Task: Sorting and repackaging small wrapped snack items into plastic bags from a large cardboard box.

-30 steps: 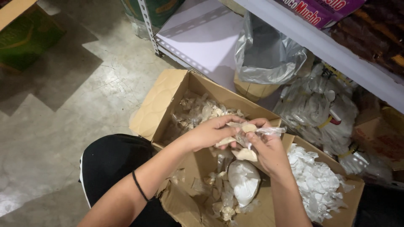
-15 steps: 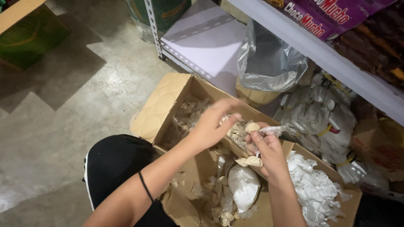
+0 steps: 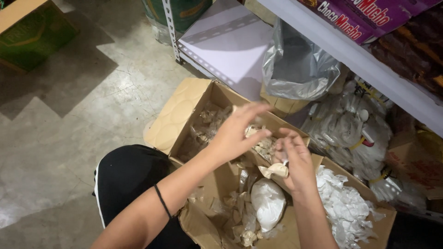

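Observation:
My left hand hovers with fingers spread and nothing in it, above an open cardboard box that holds pale papery peels. My right hand is just to its right, closed around a small beige garlic-like piece. Under both hands lies a nearer cardboard box with brownish scraps and a white lumpy bag. A black band circles my left forearm.
A third box at the right holds white shredded scraps. Behind stand a metal shelf, a grey plastic bag, bundled clear bags and a flat white carton. A green box sits on the concrete floor, far left.
My left hand has let go of the piece both hands held, risen and spread its fingers over the far box. My right hand keeps the piece and has dropped slightly.

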